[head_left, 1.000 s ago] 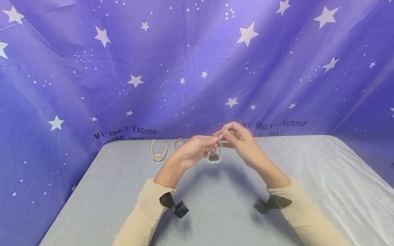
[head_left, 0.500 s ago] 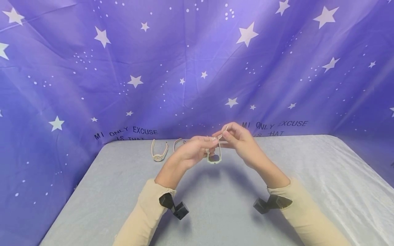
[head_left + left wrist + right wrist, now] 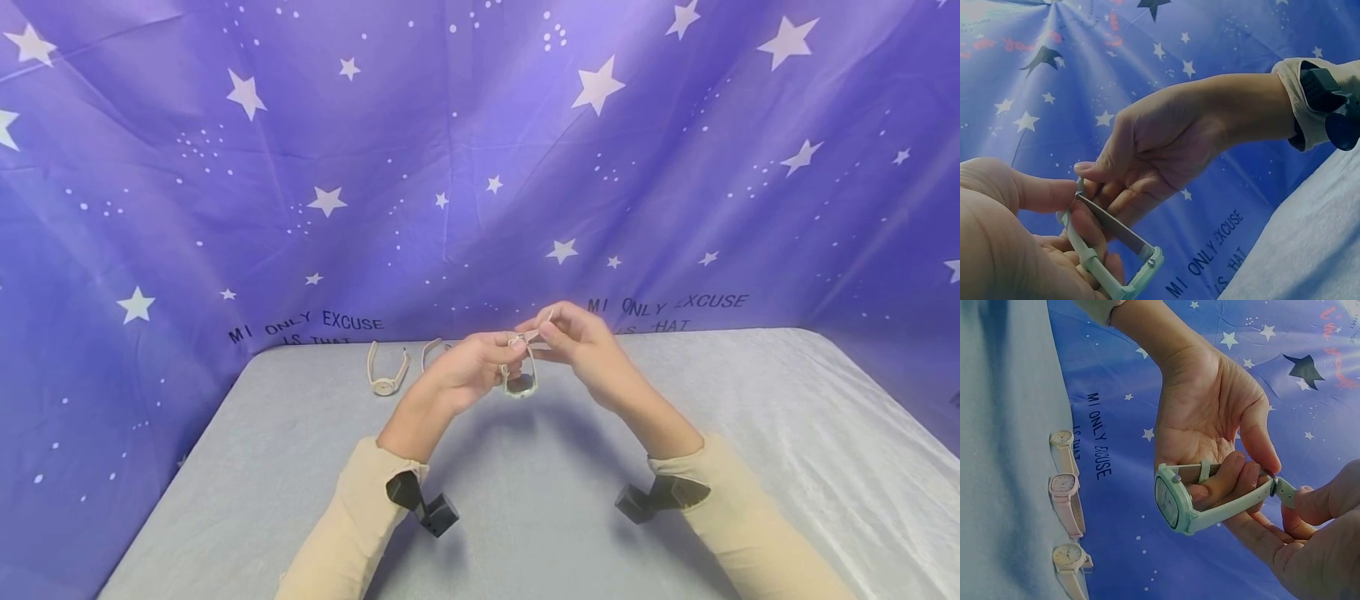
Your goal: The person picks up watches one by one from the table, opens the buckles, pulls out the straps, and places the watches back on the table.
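Observation:
A mint-green wristwatch (image 3: 1175,503) hangs in the air between both hands, its strap looped and its square case lowest. My left hand (image 3: 468,367) grips it at the buckle (image 3: 1274,483), thumb on the buckle and some fingers inside the loop. With thumb and forefinger, my right hand (image 3: 592,350) pinches the free strap end (image 3: 1285,492), which passes through the buckle. In the left wrist view the watch strap (image 3: 1092,261) hangs below the meeting fingertips. Fingers hide part of the strap, and whether the buckle pin sits in a hole I cannot tell.
On the grey cloth-covered table (image 3: 300,450) lie a cream watch (image 3: 1069,555), a pink watch (image 3: 1064,485) and another pale watch (image 3: 1061,439), left of the hands near the back edge. A purple star-print curtain (image 3: 450,125) rises behind. Black cameras (image 3: 438,514) sit on the wrists.
The free strap end has shifted slightly between the fingertips, and the watch has moved a little left. Both hands otherwise keep nearly the same place and grip.

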Demonstrator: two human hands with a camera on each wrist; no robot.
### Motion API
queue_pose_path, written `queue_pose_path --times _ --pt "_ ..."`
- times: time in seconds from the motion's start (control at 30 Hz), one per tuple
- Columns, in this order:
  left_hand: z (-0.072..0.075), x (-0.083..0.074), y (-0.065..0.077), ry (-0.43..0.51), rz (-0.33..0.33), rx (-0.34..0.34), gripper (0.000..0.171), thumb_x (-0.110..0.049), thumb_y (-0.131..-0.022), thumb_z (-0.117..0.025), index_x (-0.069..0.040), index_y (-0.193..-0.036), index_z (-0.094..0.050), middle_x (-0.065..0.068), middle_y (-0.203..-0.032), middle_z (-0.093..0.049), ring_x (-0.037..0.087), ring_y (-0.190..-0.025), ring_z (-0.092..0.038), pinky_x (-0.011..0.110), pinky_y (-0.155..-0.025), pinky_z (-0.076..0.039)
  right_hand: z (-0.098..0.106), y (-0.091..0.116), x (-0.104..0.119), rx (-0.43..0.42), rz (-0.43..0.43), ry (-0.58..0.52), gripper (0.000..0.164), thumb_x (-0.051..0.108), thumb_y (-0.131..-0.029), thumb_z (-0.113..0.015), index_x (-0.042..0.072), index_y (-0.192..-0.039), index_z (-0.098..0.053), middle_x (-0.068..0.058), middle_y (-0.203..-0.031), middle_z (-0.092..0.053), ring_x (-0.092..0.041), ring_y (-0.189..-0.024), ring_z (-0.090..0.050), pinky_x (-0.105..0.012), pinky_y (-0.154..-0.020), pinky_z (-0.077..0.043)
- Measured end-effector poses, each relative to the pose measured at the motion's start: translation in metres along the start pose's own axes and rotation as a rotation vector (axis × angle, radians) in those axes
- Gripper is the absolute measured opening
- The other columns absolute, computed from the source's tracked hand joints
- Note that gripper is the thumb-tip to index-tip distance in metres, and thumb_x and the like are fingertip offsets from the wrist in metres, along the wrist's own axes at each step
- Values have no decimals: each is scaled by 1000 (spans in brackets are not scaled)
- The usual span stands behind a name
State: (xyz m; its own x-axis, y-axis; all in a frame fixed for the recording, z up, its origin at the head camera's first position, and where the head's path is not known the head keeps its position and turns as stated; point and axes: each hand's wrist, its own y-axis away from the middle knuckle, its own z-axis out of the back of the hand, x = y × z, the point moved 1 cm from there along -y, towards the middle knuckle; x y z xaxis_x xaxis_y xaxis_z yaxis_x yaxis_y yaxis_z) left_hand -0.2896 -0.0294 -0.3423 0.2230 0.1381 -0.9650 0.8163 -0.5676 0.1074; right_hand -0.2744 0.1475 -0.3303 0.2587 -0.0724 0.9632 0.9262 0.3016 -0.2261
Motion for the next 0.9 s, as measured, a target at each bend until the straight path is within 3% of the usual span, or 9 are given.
queue_pose_path --times 0.2,0.53,0.67,0.77,0.9 --pt "1 0 -2 4 3 -1 32 -6 -103 -50 -21 -81 -68 -9 -70 -55 11 -79 -51 32 -88 -38 1 1 1 -30 12 28 11 1 -106 -44 -6 -108 -52 -31 -127 -63 -4 -101 -69 -36 -99 -58" --pt "-1 -3 -2 70 45 -117 26 -4 -99 -60 -17 -80 -72 -5 -79 -62 9 -72 -55 24 -79 -47 0 0 1 -35 61 39 15 3 -107 -42 -10 -112 -49 -22 -117 -68 -13 -105 -70 -39 -95 -60" --pt "-1 -3 -3 92 32 -97 28 -4 -99 -56 -18 -81 -72 -6 -85 -63 8 -72 -53 24 -80 -45 -2 1 2 -38 63 20 15 2 -108 -41 -10 -111 -50 -30 -122 -64 -8 -103 -70 -38 -97 -59" --pt "-1 -3 -3 111 19 -85 30 -2 -99 -53 -18 -81 -70 -7 -85 -63 6 -71 -52 23 -78 -44 -1 1 0 -32 49 -8 14 3 -108 -42 -5 -109 -52 -29 -123 -65 -4 -101 -70 -37 -98 -58" --pt "-1 -3 -1 123 12 -82 31 -1 -98 -52 -19 -79 -70 -7 -80 -62 6 -69 -51 23 -78 -43 -1 1 -3 -17 28 -48 12 5 -108 -43 0 -107 -54 -11 -116 -70 -6 -102 -70 -36 -100 -57"
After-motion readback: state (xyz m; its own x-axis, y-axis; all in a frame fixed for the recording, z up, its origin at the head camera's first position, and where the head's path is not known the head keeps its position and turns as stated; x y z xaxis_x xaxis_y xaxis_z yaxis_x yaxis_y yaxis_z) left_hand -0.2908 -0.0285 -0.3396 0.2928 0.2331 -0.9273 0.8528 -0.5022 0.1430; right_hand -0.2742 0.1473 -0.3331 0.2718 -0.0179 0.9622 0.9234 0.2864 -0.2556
